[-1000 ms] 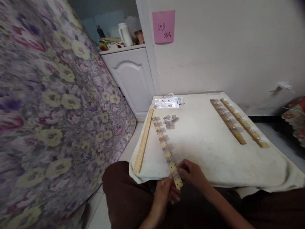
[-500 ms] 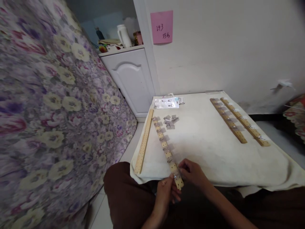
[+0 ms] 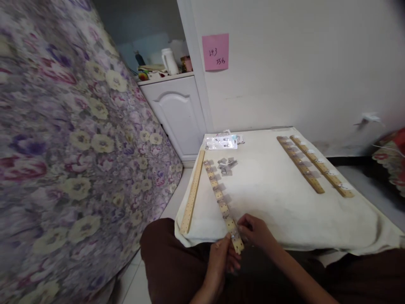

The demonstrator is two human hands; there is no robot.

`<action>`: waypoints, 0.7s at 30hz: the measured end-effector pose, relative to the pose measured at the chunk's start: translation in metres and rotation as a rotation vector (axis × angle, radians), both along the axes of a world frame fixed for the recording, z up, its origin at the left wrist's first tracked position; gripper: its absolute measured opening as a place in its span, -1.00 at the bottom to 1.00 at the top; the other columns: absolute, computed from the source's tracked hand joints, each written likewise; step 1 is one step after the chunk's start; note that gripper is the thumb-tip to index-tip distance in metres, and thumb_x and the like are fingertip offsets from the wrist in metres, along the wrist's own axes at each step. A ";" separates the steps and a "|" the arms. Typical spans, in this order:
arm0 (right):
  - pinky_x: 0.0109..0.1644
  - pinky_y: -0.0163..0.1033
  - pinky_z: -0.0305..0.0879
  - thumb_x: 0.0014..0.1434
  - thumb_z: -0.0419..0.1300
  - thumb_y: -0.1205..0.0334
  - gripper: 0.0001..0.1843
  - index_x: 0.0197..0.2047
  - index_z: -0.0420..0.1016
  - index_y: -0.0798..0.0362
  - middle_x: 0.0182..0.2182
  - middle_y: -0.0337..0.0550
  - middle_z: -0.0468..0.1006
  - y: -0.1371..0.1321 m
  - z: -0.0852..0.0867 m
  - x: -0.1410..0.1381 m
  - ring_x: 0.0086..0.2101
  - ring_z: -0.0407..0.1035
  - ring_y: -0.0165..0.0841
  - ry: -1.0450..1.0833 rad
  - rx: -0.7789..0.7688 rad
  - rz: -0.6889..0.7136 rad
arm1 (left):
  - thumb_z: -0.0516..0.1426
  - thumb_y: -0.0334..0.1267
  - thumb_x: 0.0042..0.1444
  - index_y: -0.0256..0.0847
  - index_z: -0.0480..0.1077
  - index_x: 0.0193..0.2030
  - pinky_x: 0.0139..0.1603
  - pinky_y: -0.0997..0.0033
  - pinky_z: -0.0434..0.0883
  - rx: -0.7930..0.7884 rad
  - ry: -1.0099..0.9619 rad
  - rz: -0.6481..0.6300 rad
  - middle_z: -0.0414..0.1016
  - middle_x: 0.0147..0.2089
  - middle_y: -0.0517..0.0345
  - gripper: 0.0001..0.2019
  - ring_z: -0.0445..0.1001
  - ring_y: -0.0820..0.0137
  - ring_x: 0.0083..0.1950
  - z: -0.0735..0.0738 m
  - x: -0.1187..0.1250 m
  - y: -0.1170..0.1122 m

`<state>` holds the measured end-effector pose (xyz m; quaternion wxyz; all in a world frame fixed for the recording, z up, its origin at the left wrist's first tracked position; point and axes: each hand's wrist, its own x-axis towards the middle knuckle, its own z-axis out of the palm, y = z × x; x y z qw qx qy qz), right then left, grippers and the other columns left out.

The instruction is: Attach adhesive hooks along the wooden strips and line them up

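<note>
A long wooden strip (image 3: 220, 198) with holes and several small metal clips along it lies on the white cloth-covered table (image 3: 272, 194), its near end at the front edge. My left hand (image 3: 221, 257) pinches that near end from the left, fingers closed on it. My right hand (image 3: 256, 231) is closed against the same end from the right, fingertips at a metal clip there. A small heap of loose metal clips (image 3: 226, 164) lies beside the strip's far end.
A bare wooden strip (image 3: 193, 192) lies along the table's left edge. Two clip-fitted strips (image 3: 313, 165) lie at the right. A clear packet (image 3: 221, 142) sits at the back. A flowered mattress (image 3: 69, 147) leans at left; a white cabinet (image 3: 177, 114) stands behind.
The view has tilted down a little, so the table sits lower in frame. Both hands stay at the strip's near end with only slight finger movement.
</note>
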<state>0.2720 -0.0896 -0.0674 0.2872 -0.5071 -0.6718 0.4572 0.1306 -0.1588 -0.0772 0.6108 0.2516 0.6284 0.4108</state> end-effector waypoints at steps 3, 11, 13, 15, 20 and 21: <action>-0.39 -0.30 0.21 0.05 0.08 0.22 -0.81 -0.29 0.45 0.09 -0.55 -0.26 0.47 -0.002 -0.003 0.005 -0.49 0.33 -0.38 0.011 0.019 -0.008 | 0.07 0.38 -0.18 -0.31 0.36 -0.49 -0.72 0.57 0.04 0.021 -0.012 0.002 0.47 -0.65 0.09 -0.36 0.39 0.44 -0.72 -0.002 -0.001 -0.001; -0.57 -0.35 0.14 0.11 0.07 0.05 -0.77 -0.37 0.37 0.03 -0.57 -0.28 0.44 -0.021 -0.003 0.036 -0.63 0.25 -0.45 0.123 -0.111 -0.102 | 0.06 0.34 -0.11 -0.32 0.37 -0.43 -0.73 0.59 0.05 0.053 -0.030 -0.013 0.48 -0.63 0.09 -0.38 0.38 0.46 -0.71 -0.001 -0.006 -0.006; -0.62 -0.37 0.07 0.12 0.06 0.00 -0.72 -0.41 0.35 0.04 -0.56 -0.27 0.48 -0.035 -0.006 0.040 -0.68 0.21 -0.49 0.174 -0.239 -0.046 | 0.03 0.37 -0.11 -0.33 0.38 -0.40 -0.74 0.59 0.05 0.049 -0.014 -0.033 0.48 -0.62 0.08 -0.34 0.38 0.47 -0.72 -0.005 -0.010 -0.008; -0.64 -0.38 0.04 0.10 0.08 -0.04 -0.69 -0.38 0.37 0.05 -0.53 -0.24 0.53 -0.049 -0.012 0.037 -0.69 0.23 -0.49 0.227 -0.364 0.003 | 0.01 0.41 -0.14 -0.34 0.39 -0.38 -0.74 0.58 0.04 0.040 0.012 -0.072 0.48 -0.62 0.09 -0.30 0.37 0.47 -0.72 -0.013 -0.015 -0.010; -0.50 -0.37 0.17 0.03 0.20 -0.13 -0.60 -0.32 0.48 0.07 -0.43 -0.18 0.61 -0.073 -0.028 0.014 -0.54 0.40 -0.42 0.481 -0.575 0.027 | 0.05 0.43 -0.21 -0.30 0.39 -0.42 -0.71 0.54 0.07 0.046 0.061 -0.146 0.46 -0.63 0.15 -0.31 0.31 0.50 -0.72 -0.040 -0.028 -0.018; -0.46 -0.36 0.20 0.01 0.22 -0.13 -0.59 -0.32 0.49 0.08 -0.43 -0.17 0.61 -0.074 -0.028 0.008 -0.51 0.42 -0.42 0.553 -0.612 0.026 | 0.06 0.42 -0.21 -0.29 0.38 -0.43 -0.69 0.53 0.08 0.047 0.066 -0.152 0.45 -0.63 0.17 -0.32 0.30 0.50 -0.71 -0.045 -0.030 -0.019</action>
